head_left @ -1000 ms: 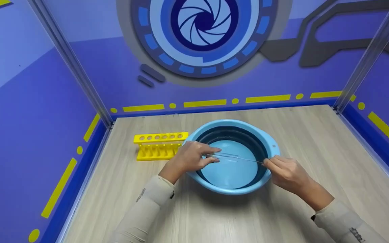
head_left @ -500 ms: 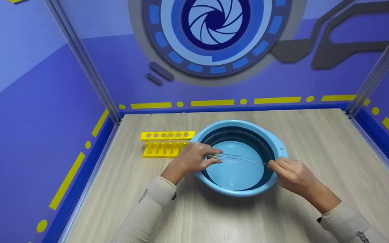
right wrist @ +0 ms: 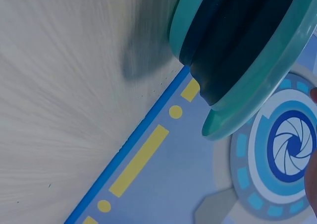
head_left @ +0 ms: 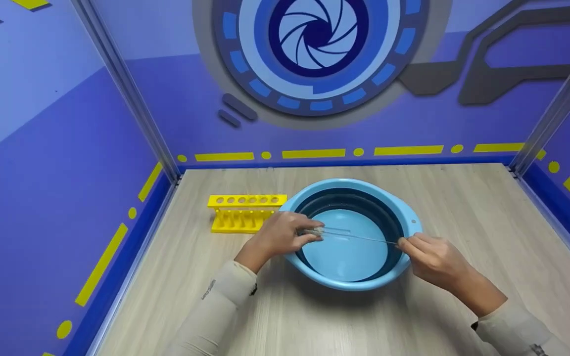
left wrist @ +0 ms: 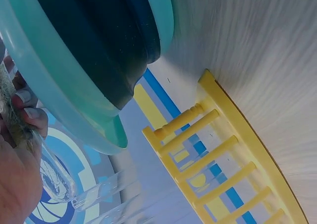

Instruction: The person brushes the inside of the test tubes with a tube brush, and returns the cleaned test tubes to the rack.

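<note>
Above the blue basin, my left hand holds a clear test tube lying nearly level between thumb and fingers. A test tube brush runs into it; its thin wire handle is pinched by my right hand at the basin's right rim. In the left wrist view, pale bristles show by the fingers of the left hand, and the tube's rounded end sticks out past them. Only an edge of the right hand enters the right wrist view.
Left of the basin stands a yellow test tube rack, partly behind my left hand. Clear test tubes stand in it, faint from the head. The wood-look table ends at a blue printed back wall.
Head view has shifted slightly. Relative to the basin, my left hand and the tube have moved a little left, so more wire shows between tube and right hand. Both hands keep their hold.
</note>
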`<action>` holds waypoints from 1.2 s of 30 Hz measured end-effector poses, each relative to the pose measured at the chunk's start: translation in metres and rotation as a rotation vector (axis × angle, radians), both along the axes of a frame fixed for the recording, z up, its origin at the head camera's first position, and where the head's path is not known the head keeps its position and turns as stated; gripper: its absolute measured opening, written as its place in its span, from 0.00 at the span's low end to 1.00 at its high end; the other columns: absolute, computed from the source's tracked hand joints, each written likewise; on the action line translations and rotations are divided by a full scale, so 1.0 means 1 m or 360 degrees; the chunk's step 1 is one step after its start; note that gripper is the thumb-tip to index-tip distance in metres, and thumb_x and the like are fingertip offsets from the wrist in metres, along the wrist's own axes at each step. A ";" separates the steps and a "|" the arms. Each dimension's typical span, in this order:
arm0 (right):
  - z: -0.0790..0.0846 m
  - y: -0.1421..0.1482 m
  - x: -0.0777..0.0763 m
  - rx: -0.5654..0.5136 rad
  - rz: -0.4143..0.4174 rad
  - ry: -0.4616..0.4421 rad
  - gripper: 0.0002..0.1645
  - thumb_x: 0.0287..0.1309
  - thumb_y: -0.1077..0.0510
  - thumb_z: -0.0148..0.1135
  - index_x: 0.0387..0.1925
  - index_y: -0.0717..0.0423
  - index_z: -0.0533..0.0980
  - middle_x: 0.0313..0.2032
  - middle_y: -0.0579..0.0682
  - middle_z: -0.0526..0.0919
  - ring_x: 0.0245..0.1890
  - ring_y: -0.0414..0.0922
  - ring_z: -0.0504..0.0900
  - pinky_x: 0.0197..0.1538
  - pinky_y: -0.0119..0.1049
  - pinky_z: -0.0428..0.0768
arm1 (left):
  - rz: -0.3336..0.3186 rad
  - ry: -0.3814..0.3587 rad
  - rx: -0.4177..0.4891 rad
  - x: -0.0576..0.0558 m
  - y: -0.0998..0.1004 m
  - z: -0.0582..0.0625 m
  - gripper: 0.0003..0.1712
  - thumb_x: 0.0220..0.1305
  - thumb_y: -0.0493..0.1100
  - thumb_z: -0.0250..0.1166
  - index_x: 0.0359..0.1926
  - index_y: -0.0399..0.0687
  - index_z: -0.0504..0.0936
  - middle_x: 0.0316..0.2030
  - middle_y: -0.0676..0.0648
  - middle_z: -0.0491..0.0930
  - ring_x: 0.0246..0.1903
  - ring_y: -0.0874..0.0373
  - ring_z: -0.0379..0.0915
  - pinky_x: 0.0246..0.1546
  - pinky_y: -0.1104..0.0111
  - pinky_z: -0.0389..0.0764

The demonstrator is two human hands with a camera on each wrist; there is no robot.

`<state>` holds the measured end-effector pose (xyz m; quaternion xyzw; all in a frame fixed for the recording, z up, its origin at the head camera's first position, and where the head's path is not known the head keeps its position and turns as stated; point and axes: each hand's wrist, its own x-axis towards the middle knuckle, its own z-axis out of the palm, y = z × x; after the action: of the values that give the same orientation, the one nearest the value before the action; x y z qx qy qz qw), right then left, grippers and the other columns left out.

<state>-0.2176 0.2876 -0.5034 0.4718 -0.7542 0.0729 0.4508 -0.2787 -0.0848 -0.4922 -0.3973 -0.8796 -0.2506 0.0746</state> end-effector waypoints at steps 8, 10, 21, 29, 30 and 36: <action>0.000 0.006 0.004 -0.0004 -0.0033 0.0007 0.23 0.82 0.63 0.44 0.34 0.60 0.84 0.22 0.49 0.81 0.16 0.41 0.77 0.20 0.32 0.80 | 0.0009 0.0016 0.0007 -0.001 0.000 0.001 0.18 0.75 0.57 0.68 0.61 0.64 0.89 0.44 0.58 0.93 0.31 0.66 0.82 0.35 0.77 0.82; 0.000 0.007 0.005 0.0001 -0.0041 -0.0001 0.23 0.82 0.63 0.44 0.34 0.60 0.84 0.22 0.50 0.82 0.16 0.41 0.77 0.21 0.32 0.81 | 0.0015 0.0052 -0.0003 -0.001 0.000 0.001 0.18 0.75 0.56 0.68 0.61 0.65 0.89 0.41 0.57 0.93 0.27 0.66 0.77 0.29 0.78 0.76; 0.001 0.013 0.010 -0.0005 -0.0097 -0.0045 0.24 0.82 0.63 0.44 0.34 0.59 0.84 0.23 0.49 0.83 0.17 0.40 0.79 0.22 0.31 0.82 | -0.0010 0.0305 0.0055 -0.005 -0.002 -0.005 0.18 0.73 0.56 0.70 0.60 0.65 0.89 0.29 0.54 0.87 0.22 0.63 0.70 0.24 0.80 0.66; 0.000 0.015 0.015 -0.0157 -0.0092 -0.0274 0.26 0.85 0.58 0.44 0.33 0.56 0.84 0.23 0.45 0.81 0.20 0.35 0.75 0.26 0.25 0.81 | 0.0011 0.0322 0.0133 -0.006 -0.004 -0.006 0.18 0.71 0.52 0.72 0.59 0.63 0.90 0.31 0.54 0.88 0.24 0.63 0.71 0.26 0.80 0.67; 0.001 0.015 0.015 -0.0163 -0.0094 -0.0306 0.26 0.85 0.57 0.43 0.33 0.56 0.84 0.24 0.45 0.82 0.21 0.36 0.76 0.26 0.25 0.81 | 0.0016 0.0317 0.0131 -0.006 -0.005 -0.006 0.18 0.71 0.53 0.72 0.60 0.63 0.90 0.31 0.54 0.88 0.24 0.63 0.71 0.26 0.80 0.67; 0.006 0.015 0.018 -0.0160 -0.0118 -0.0583 0.09 0.72 0.67 0.64 0.35 0.54 0.84 0.26 0.44 0.85 0.25 0.33 0.77 0.31 0.23 0.82 | 0.0057 0.0323 0.0081 -0.007 -0.011 -0.007 0.19 0.71 0.55 0.72 0.61 0.66 0.89 0.29 0.53 0.85 0.23 0.62 0.70 0.27 0.80 0.66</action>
<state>-0.1999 0.3029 -0.4973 0.3995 -0.8359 0.1786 0.3313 -0.2861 -0.0962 -0.4995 -0.4030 -0.8679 -0.2298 0.1778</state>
